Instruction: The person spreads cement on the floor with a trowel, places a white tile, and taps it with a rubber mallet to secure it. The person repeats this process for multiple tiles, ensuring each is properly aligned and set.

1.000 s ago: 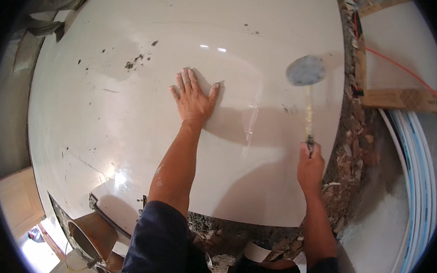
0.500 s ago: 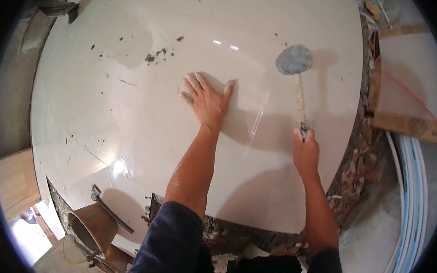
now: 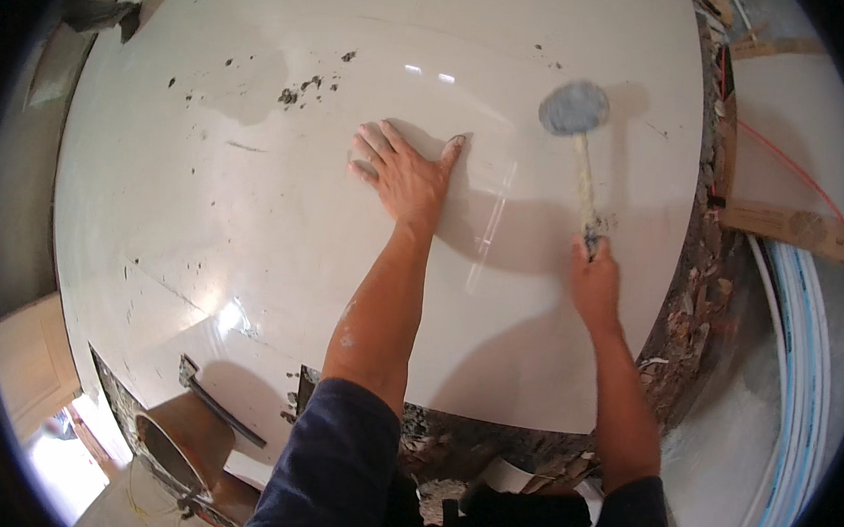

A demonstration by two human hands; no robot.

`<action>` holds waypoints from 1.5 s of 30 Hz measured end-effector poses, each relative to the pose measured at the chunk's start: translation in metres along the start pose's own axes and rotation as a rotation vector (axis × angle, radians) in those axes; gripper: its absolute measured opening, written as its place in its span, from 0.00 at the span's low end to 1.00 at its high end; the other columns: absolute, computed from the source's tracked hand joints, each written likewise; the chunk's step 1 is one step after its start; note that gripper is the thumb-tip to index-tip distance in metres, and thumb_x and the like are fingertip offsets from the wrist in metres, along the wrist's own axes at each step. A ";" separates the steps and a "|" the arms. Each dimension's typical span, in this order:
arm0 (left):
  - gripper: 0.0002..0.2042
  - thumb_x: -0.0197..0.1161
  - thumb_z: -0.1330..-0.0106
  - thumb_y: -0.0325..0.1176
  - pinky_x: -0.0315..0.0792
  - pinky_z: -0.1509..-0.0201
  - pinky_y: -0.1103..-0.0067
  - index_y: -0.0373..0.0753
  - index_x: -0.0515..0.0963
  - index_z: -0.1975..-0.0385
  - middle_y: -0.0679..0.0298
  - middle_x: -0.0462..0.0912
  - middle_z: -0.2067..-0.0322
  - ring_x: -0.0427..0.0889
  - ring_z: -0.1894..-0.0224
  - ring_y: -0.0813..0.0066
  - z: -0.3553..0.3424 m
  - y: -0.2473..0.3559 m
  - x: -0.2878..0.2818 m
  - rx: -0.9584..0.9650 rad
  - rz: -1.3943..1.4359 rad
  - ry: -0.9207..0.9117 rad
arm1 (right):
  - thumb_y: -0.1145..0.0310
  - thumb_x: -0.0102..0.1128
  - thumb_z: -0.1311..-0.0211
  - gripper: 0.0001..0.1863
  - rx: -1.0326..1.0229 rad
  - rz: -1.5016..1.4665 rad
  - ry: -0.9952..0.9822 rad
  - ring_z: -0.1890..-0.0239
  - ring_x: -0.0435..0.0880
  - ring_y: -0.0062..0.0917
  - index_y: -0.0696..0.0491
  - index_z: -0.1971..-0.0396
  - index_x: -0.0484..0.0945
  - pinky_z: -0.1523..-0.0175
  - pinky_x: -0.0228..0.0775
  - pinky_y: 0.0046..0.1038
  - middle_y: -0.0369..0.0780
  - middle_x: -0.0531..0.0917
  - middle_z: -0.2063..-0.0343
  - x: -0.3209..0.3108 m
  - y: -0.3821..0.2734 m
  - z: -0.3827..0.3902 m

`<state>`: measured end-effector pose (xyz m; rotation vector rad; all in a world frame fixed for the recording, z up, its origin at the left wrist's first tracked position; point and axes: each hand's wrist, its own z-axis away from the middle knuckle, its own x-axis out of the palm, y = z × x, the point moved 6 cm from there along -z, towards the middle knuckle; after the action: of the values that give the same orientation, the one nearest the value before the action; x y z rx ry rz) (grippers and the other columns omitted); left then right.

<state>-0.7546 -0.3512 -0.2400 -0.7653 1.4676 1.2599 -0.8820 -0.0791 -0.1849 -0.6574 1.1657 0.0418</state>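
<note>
A large glossy cream tile surface (image 3: 277,294) spreads out below me, with crumbs of dark mortar (image 3: 307,90) scattered on its far part. Fingers spread, my left hand (image 3: 409,179) lies flat on the tile near the middle. My right hand (image 3: 595,277) is wrapped round the handle of a rubber mallet (image 3: 573,109). The mallet's grey, dusty head points away from me over the right part of the tile, and its shadow falls just beside it. Whether the head touches the tile I cannot tell.
At the lower left are a hammer (image 3: 219,404) lying on the tile and a rusty brown bucket (image 3: 189,433). Broken rubble (image 3: 691,325) lines the right edge. Beyond it lie a cardboard-edged tile pack (image 3: 786,230) and a bundle of white and blue pipes (image 3: 798,379).
The mallet head has shifted slightly right and away from me. My left hand stays on the tile, its thumb stretched a little further out. The whole view has tilted slightly.
</note>
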 end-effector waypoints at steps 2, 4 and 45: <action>0.59 0.55 0.50 0.75 0.32 0.27 0.51 0.26 0.48 0.33 0.41 0.48 0.31 0.38 0.27 0.48 -0.001 -0.001 -0.001 0.016 0.044 0.053 | 0.55 0.53 0.32 0.20 -0.050 -0.128 0.071 0.74 0.80 0.49 0.61 0.63 0.71 0.68 0.71 0.43 0.53 0.80 0.79 -0.010 -0.001 0.013; 0.58 0.54 0.49 0.75 0.31 0.28 0.50 0.26 0.48 0.32 0.40 0.47 0.31 0.37 0.27 0.47 0.001 -0.001 0.002 0.025 0.042 0.048 | 0.55 0.53 0.32 0.20 -0.021 -0.143 0.136 0.74 0.81 0.49 0.61 0.64 0.71 0.68 0.71 0.42 0.53 0.79 0.80 -0.009 0.002 0.032; 0.45 0.36 0.34 0.67 0.31 0.26 0.53 0.33 0.44 0.30 0.53 0.41 0.28 0.35 0.25 0.58 0.058 -0.132 -0.034 0.662 -0.200 -0.155 | 0.51 0.48 0.30 0.26 0.406 -0.412 0.211 0.66 0.80 0.39 0.64 0.58 0.72 0.59 0.69 0.36 0.50 0.80 0.71 0.083 -0.017 0.231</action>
<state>-0.6077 -0.3344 -0.2460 -0.3452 1.5082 0.6014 -0.6484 -0.0031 -0.1954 -0.5343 1.1738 -0.6104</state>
